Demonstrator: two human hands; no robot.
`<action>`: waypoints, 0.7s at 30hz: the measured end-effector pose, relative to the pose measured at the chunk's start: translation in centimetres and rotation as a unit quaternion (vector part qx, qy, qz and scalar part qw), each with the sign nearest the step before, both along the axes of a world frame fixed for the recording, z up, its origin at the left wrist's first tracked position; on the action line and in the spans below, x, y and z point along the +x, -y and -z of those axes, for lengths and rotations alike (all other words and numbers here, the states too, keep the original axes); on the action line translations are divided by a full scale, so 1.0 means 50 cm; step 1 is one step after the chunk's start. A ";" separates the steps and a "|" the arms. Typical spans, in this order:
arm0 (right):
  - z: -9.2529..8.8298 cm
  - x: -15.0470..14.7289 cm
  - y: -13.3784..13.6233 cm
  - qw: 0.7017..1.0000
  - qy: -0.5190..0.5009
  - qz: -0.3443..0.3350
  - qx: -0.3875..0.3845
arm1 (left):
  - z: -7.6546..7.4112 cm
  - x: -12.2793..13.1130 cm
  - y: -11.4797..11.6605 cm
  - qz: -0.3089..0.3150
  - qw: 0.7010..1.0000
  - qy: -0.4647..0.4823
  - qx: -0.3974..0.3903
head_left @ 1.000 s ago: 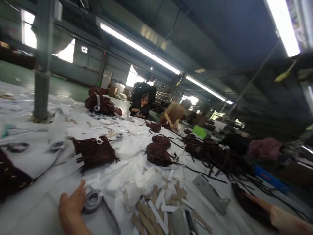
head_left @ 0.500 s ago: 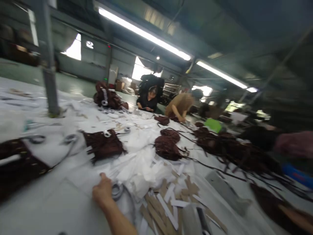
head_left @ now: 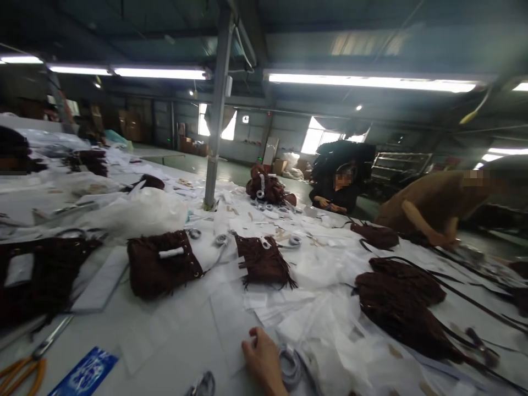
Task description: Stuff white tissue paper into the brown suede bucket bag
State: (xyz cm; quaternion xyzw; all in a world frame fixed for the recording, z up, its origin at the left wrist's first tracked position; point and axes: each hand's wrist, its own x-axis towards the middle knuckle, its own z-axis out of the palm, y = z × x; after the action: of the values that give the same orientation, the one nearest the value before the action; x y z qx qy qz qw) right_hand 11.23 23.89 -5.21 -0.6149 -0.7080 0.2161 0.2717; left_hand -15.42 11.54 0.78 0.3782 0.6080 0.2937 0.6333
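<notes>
My left hand (head_left: 263, 360) lies low in the middle of the view on white paper sheets (head_left: 231, 319). Its fingers curl against a grey tape roll (head_left: 291, 366) just to its right, and the thumb points up and left. My right hand is out of view. A brown fringed bag (head_left: 264, 261) lies beyond the hand. Another brown fringed bag (head_left: 160, 265) with a white label lies to the left. A larger dark brown pile (head_left: 398, 308) lies to the right.
Orange-handled scissors (head_left: 25, 367) and a blue packet (head_left: 82, 374) lie at the bottom left. A steel pillar (head_left: 216, 115) rises from the table. Two co-workers (head_left: 338, 190) (head_left: 433, 206) work at the far side. Loose tape rolls (head_left: 220, 239) and crumpled plastic (head_left: 136, 212) lie about.
The view has swung left and down: the pillar now stands mid-frame and the cardboard strips are gone from sight. My left hand stays by the grey tape roll. The right forearm has left the view.
</notes>
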 end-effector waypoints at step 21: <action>-0.069 -0.038 0.164 0.995 -0.058 -0.087 0.004 | -0.040 0.098 -0.073 0.044 0.903 -0.360 0.230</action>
State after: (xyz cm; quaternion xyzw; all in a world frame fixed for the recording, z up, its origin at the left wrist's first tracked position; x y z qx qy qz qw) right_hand 9.35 15.67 -1.78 -0.5366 -0.7426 0.2710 0.2953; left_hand -10.53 15.17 2.76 0.6198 0.6927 0.2411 0.2790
